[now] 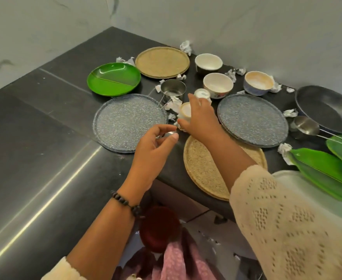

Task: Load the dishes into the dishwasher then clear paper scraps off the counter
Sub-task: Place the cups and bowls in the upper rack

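My right hand (200,120) reaches over the black counter (44,118) and grips a small white cup (185,110) between two grey speckled plates (125,122) (253,120). Just behind it stands a second small cup (202,94). My left hand (152,152) hovers at the near edge of the left grey plate and pinches a small shiny metal piece (169,135), mostly hidden by the fingers. Crumpled paper scraps (174,104) lie among the dishes.
Also on the counter: a green divided plate (113,78), two woven plates (162,62) (202,170), three bowls (208,61) (217,84) (258,82), steel measuring cups (173,88) (304,127), a dark pan (327,108). Green leaves (327,168) and a white tray (287,178) sit at right.
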